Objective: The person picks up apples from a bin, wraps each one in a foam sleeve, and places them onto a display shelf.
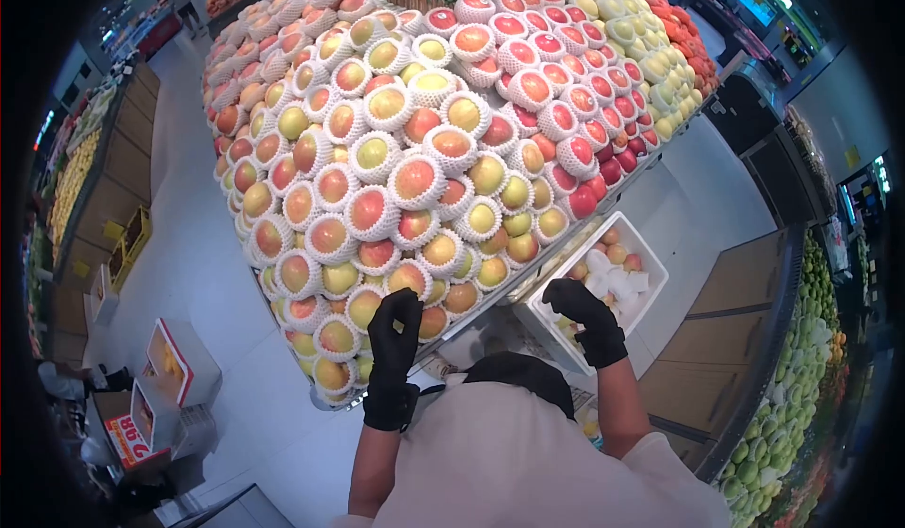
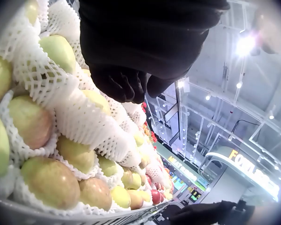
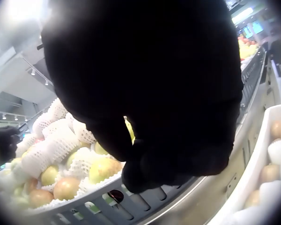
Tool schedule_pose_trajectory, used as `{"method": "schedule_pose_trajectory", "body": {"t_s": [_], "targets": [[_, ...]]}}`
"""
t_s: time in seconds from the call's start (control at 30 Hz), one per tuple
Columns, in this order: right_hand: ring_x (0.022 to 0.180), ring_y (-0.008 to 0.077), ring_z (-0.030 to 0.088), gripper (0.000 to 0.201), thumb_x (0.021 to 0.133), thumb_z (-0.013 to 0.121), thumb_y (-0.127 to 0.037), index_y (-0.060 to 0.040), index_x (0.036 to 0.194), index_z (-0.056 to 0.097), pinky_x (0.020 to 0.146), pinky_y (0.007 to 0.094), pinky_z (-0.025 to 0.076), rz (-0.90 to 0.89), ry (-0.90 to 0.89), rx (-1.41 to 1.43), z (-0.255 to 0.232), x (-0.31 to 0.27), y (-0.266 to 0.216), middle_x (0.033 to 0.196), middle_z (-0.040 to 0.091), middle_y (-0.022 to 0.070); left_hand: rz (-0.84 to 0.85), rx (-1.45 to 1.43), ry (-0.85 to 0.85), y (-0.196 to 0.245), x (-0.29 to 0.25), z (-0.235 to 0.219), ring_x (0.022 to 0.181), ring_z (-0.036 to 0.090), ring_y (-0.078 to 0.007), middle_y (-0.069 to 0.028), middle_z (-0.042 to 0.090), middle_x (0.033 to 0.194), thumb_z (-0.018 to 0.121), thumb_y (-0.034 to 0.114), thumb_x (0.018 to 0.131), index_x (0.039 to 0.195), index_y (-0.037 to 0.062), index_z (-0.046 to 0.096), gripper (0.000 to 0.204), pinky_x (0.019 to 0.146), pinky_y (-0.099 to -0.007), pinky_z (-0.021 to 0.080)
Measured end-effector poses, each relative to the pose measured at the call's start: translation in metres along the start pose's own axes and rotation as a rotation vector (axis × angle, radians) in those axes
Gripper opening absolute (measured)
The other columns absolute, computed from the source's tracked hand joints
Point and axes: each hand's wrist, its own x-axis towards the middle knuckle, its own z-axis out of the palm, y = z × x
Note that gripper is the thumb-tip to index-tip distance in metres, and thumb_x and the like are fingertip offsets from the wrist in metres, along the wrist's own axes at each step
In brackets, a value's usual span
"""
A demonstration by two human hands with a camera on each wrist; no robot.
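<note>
My left hand (image 1: 392, 347), in a black glove, hovers close over the front edge of the apple pile, fingers loosely bent and nothing visible in them. In the left wrist view its curled fingers (image 2: 124, 86) are beside apples (image 2: 51, 183) in white foam nets (image 2: 79, 115). My right hand (image 1: 586, 319), also gloved in black, hangs bent over the near side of a white foam box (image 1: 660, 288). Inside that box lie apples (image 1: 617, 253) and loose white netting (image 1: 603, 278). In the right wrist view, thumb and fingers curl toward each other with no object showing.
A slatted grey rim (image 3: 131, 206) borders the sloping display. Redder netted apples (image 1: 530, 85) and pale yellow fruit (image 1: 641, 42) fill its right side. Boxes (image 1: 174, 363) stand on the floor at left; a stand of green fruit (image 1: 778, 424) is at right.
</note>
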Motion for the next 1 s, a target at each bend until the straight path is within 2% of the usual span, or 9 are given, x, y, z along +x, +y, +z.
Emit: {"method": "schedule_pose_trajectory", "body": {"t_s": [0.07,0.13,0.27,0.37,0.5,0.67,0.77,0.93,1.0], "targets": [[0.067,0.0225,0.06,0.019,0.093,0.057,-0.017,-0.0042,0.079,0.064,0.064,0.0365,0.05,-0.064,-0.05,-0.142,-0.012,-0.015,0.004,0.072,0.062,0.008,-0.018,-0.01,-0.045,0.0,0.001,0.01,0.09,0.063,-0.0126,-0.0039,0.067,0.097,0.066,0.008,0.092,0.109,0.0015,0.062,0.018,0.081,-0.0301,0.05],[0.065,0.0227,0.06,0.023,0.092,0.059,-0.02,-0.0041,0.076,0.063,0.061,0.0383,0.048,-0.371,0.161,-0.194,-0.01,-0.048,-0.035,0.072,0.063,0.0079,-0.028,-0.017,-0.057,0.006,0.003,0.023,0.091,0.062,-0.0127,-0.0034,0.067,0.099,0.065,0.008,0.093,0.11,0.0016,0.063,0.018,0.082,-0.0296,0.049],[0.061,0.0259,0.061,0.028,0.088,0.064,-0.023,-0.0071,0.065,0.063,0.061,0.0394,0.048,-0.15,-0.085,-0.295,-0.045,-0.051,0.12,0.066,0.063,0.0095,-0.008,0.0,-0.093,0.008,0.005,0.046,0.092,0.063,-0.0137,-0.0044,0.067,0.099,0.066,0.007,0.092,0.111,0.001,0.063,0.02,0.083,-0.0298,0.049],[0.058,0.0263,0.06,0.024,0.082,0.066,-0.02,-0.0077,0.062,0.062,0.059,0.0397,0.047,-0.408,-0.085,-0.709,-0.053,-0.067,0.179,0.065,0.063,0.0099,-0.024,0.008,-0.123,0.013,0.004,0.062,0.093,0.064,-0.015,-0.0069,0.068,0.1,0.067,0.006,0.091,0.111,-0.0008,0.063,0.021,0.085,-0.0303,0.05],[0.059,0.0265,0.06,0.018,0.076,0.067,-0.019,-0.0091,0.062,0.061,0.057,0.0396,0.047,-0.144,0.216,-0.129,-0.047,-0.109,0.127,0.065,0.062,0.0106,-0.012,0.022,-0.169,0.025,0.001,0.082,0.095,0.063,-0.0151,-0.0073,0.068,0.102,0.066,0.005,0.092,0.11,-0.0016,0.063,0.02,0.085,-0.0304,0.05],[0.06,0.028,0.061,0.017,0.075,0.067,-0.02,-0.0087,0.063,0.064,0.056,0.0415,0.047,-0.041,-0.005,-0.469,-0.051,-0.093,0.232,0.066,0.062,0.0125,0.002,0.047,-0.213,0.025,-0.008,0.106,0.095,0.062,-0.0142,-0.0067,0.067,0.102,0.065,0.005,0.093,0.11,-0.0016,0.063,0.019,0.083,-0.0296,0.05],[0.062,0.0274,0.061,0.01,0.077,0.064,-0.016,-0.009,0.071,0.065,0.057,0.0405,0.048,-0.144,-0.029,-0.756,-0.049,-0.095,0.236,0.069,0.063,0.01,-0.041,0.081,-0.265,0.028,-0.017,0.115,0.095,0.062,-0.0137,-0.0058,0.066,0.101,0.065,0.006,0.093,0.109,-0.0012,0.063,0.018,0.083,-0.0293,0.05],[0.064,0.03,0.063,0.019,0.079,0.065,-0.023,-0.008,0.068,0.066,0.059,0.0433,0.049,-0.176,-0.03,-0.504,-0.055,-0.104,0.249,0.071,0.065,0.0131,-0.123,0.128,-0.307,0.031,-0.024,0.125,0.094,0.061,-0.0136,-0.0049,0.066,0.1,0.065,0.004,0.092,0.109,-0.0008,0.062,0.018,0.087,-0.0294,0.048],[0.069,0.0312,0.064,0.022,0.081,0.064,-0.027,-0.0068,0.072,0.066,0.062,0.0447,0.049,-0.024,-0.079,-0.654,-0.055,-0.1,0.248,0.075,0.066,0.0141,-0.066,0.127,-0.278,0.026,-0.029,0.129,0.092,0.062,-0.0134,-0.0045,0.066,0.1,0.064,0.005,0.093,0.11,-0.0007,0.063,0.018,0.081,-0.0276,0.049]]}}
